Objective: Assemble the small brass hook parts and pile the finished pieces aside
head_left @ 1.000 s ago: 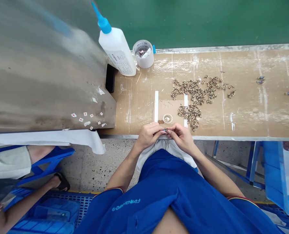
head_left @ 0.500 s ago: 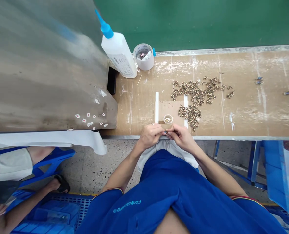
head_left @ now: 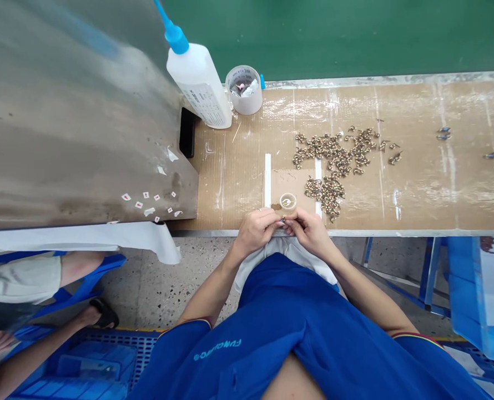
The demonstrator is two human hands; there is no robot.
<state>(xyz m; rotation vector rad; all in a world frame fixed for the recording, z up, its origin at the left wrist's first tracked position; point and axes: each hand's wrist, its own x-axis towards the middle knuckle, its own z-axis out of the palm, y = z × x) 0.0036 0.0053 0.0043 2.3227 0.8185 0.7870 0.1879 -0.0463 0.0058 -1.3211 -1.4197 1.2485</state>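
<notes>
Left hand (head_left: pixel 254 232) and right hand (head_left: pixel 311 233) pinching tiny metal part (head_left: pixel 283 220) at near edge of table (head_left: pixel 422 214); many brass fittings (head_left: pixel 328 153) heaped mid-table, few bluish pieces (head_left: pixel 443 133) apart toward right end.

Left hand (head_left: pixel 254 233), right hand (head_left: pixel 311 234) close together, fingertips (head_left: pixel 280 220) pinched, forearms (head_left: pixel 207 289) angled inward

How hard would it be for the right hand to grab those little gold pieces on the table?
Probably not hard. The right hand sits just beside the nearer pile of gold-coloured metal pieces, with nothing between them. But its fingers seem busy holding a tiny piece with the left hand.
</notes>
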